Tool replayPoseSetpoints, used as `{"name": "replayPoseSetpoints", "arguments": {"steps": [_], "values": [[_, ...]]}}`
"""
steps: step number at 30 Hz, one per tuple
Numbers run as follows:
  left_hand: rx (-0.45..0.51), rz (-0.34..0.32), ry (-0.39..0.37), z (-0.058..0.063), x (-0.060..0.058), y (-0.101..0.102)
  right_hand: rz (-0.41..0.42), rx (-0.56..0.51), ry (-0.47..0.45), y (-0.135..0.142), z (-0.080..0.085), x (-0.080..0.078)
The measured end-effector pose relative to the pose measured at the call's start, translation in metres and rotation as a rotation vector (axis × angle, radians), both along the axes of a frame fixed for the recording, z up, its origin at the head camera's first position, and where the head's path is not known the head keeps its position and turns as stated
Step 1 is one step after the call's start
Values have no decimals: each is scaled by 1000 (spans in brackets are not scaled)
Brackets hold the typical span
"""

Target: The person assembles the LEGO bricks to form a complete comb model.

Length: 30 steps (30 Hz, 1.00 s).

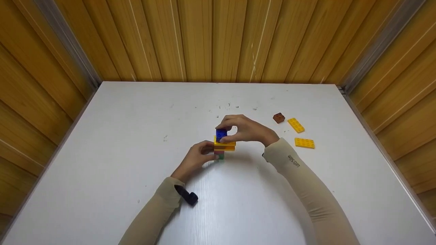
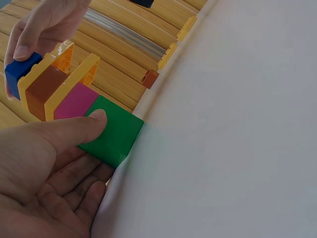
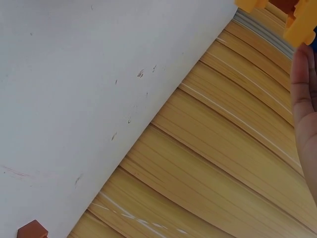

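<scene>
The tower of toy bricks (image 1: 225, 148) stands upright on the white table (image 1: 102, 143), between the person's two hands, and should be light and stiff, its hard plastic smooth enough to be a little slippery but hardly fragile; the joints between layers are likely the weak spots. The sound place to take hold is low, across the flat sides of the green brick (image 2: 115, 131) at the foot, where the left hand (image 1: 195, 158) has its grip closed in, thumb laid on the green face and fingers curled beyond, partly hidden. The right hand (image 1: 247, 129) has its grip narrowed to a pinch, thumb and fingertips on the blue brick (image 1: 221, 134) at the top; whether that brick is fully pressed down cannot be told. Since the upper layers jut out to one side, a push on the overhang could tip or pry them. In looks, the tower is bright and glossy: above green comes a pink brick (image 2: 77, 101), then a lower yellow plate (image 2: 72, 85), a brown brick (image 2: 45, 90), an upper yellow plate (image 2: 37, 72) with studs, and the deep blue one.
</scene>
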State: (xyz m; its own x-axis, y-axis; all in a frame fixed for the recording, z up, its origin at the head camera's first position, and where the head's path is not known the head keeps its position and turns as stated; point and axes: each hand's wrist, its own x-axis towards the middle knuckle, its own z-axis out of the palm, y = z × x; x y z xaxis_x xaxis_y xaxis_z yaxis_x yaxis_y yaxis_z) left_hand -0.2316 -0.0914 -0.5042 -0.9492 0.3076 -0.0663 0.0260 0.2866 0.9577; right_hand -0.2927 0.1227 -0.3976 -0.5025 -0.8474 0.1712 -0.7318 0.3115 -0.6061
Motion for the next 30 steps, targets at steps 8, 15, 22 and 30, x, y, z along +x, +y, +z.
{"name": "replayPoseSetpoints", "arguments": {"steps": [8,15,22,30], "values": [[8,-2,1,-1,-1,-1,-14,-4,-8,-1,-2,2],[-5,6,2,-1,0,-1,-18,-7,-55,-4,-3,2],[3,8,8,-2,-1,0,-47,0,-111,-4,-5,2],[20,11,4,-1,0,-1,-84,0,-162,-4,-7,3]]}}
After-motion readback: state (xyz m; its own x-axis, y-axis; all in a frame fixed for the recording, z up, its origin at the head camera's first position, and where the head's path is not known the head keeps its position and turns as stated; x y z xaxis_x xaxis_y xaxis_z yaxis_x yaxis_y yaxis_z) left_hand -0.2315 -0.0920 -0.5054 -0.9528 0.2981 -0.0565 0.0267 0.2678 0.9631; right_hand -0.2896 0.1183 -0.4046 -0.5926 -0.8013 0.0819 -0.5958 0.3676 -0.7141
